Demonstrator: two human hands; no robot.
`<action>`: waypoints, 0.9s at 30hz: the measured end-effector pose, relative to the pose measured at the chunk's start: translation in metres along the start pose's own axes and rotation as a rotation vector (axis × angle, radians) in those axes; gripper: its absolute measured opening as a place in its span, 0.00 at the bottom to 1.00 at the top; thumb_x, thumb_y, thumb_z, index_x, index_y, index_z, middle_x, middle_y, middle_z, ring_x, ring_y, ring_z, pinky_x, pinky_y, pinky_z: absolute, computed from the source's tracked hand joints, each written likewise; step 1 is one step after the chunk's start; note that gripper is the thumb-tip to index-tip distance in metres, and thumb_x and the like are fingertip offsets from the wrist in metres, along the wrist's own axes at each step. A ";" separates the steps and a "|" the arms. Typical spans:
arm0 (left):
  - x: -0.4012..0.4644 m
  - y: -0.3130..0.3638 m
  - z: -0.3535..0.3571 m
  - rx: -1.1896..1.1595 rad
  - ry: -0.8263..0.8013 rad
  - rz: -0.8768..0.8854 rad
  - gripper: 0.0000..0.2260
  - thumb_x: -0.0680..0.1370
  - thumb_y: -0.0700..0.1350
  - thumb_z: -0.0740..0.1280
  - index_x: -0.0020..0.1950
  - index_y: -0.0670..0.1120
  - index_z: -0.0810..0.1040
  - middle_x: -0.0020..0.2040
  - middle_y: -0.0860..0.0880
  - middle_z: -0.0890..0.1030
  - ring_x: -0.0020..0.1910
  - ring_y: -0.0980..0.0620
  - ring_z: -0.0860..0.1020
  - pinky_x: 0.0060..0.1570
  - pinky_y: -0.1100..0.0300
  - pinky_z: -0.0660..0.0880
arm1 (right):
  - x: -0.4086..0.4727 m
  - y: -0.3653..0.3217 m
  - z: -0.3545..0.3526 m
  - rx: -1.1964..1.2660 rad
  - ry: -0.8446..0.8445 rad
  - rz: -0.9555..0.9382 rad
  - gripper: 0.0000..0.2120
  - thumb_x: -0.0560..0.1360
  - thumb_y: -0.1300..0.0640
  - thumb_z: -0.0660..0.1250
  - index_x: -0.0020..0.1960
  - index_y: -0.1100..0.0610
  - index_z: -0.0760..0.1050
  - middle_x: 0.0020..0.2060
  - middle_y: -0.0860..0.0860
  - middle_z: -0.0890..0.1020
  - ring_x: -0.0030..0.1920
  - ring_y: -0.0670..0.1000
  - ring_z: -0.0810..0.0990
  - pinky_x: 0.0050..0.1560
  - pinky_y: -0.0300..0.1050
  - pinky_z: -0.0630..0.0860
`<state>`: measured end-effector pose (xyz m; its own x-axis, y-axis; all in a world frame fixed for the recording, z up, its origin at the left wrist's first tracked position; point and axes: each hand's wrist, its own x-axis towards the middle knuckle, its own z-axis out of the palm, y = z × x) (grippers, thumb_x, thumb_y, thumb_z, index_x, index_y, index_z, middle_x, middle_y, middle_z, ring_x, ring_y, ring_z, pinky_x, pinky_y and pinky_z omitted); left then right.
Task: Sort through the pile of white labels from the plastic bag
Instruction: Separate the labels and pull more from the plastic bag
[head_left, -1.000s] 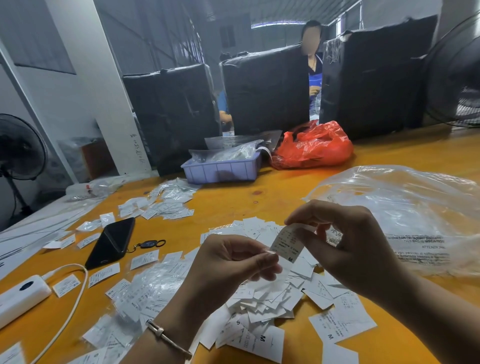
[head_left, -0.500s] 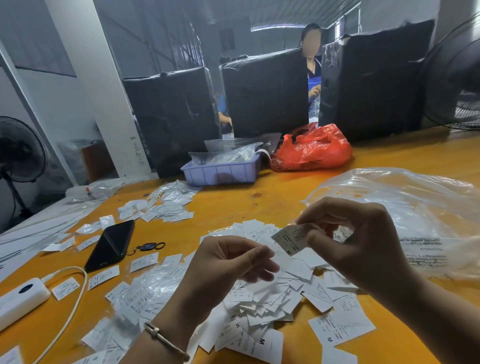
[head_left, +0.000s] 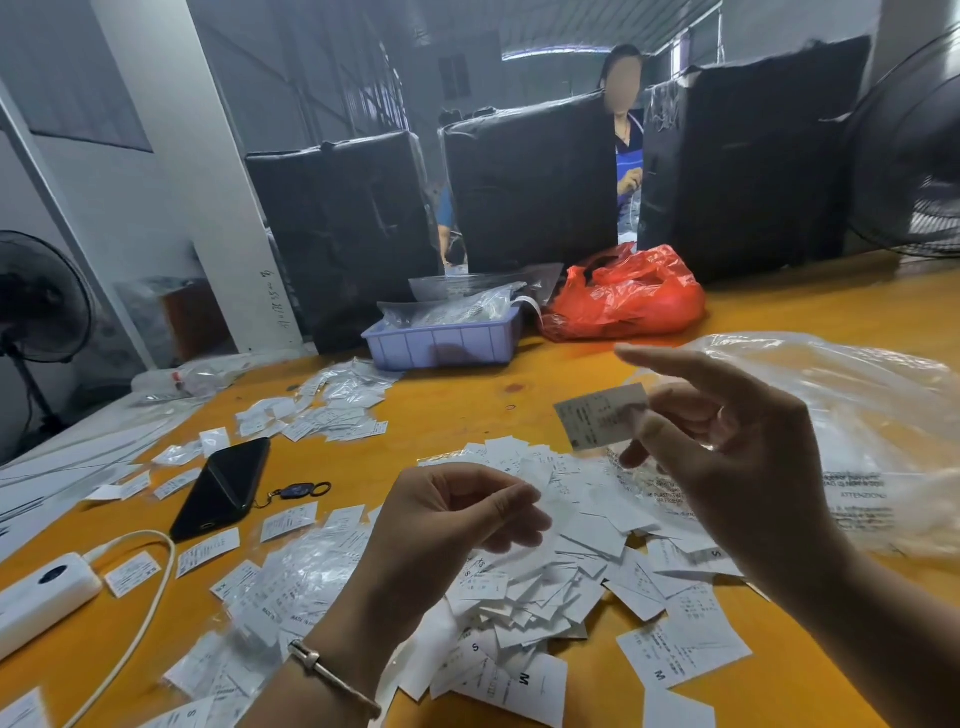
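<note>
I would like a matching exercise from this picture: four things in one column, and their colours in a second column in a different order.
Things:
1. phone
2. tray
3. knotted bag
4. table

Colours:
a. red
b. yellow-orange
c. black
d. pale purple

Pairs: 1-c, 2-d, 3-a, 4-b

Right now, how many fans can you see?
2: one fan stands at the far left beside the table, the other fan is at the far right edge, partly cut off. Others may be hidden.
</note>
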<state>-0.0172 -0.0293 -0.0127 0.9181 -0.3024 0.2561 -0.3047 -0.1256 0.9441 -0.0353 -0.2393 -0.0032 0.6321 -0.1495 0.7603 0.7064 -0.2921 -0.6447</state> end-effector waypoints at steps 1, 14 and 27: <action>0.000 0.000 0.000 -0.008 0.016 0.012 0.09 0.71 0.48 0.72 0.44 0.43 0.86 0.40 0.43 0.86 0.39 0.47 0.85 0.36 0.63 0.78 | 0.000 0.001 0.000 -0.044 -0.007 -0.017 0.18 0.72 0.69 0.69 0.58 0.52 0.81 0.37 0.48 0.84 0.31 0.44 0.83 0.30 0.33 0.76; 0.000 0.000 0.001 0.020 -0.001 0.068 0.12 0.70 0.54 0.71 0.47 0.50 0.88 0.47 0.50 0.86 0.45 0.56 0.82 0.41 0.65 0.77 | -0.002 0.012 0.012 0.032 -0.473 0.143 0.11 0.70 0.49 0.70 0.41 0.56 0.84 0.32 0.49 0.84 0.30 0.46 0.80 0.31 0.34 0.72; -0.001 -0.001 0.004 0.046 0.032 0.142 0.10 0.66 0.44 0.75 0.43 0.39 0.86 0.36 0.43 0.85 0.32 0.50 0.83 0.33 0.66 0.76 | 0.003 0.003 0.005 -0.032 -0.073 0.072 0.09 0.72 0.65 0.71 0.47 0.52 0.83 0.36 0.46 0.85 0.34 0.45 0.82 0.35 0.40 0.78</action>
<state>-0.0186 -0.0328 -0.0144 0.8725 -0.2897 0.3934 -0.4424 -0.1270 0.8878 -0.0299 -0.2362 -0.0026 0.7030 -0.1025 0.7038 0.6489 -0.3128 -0.6936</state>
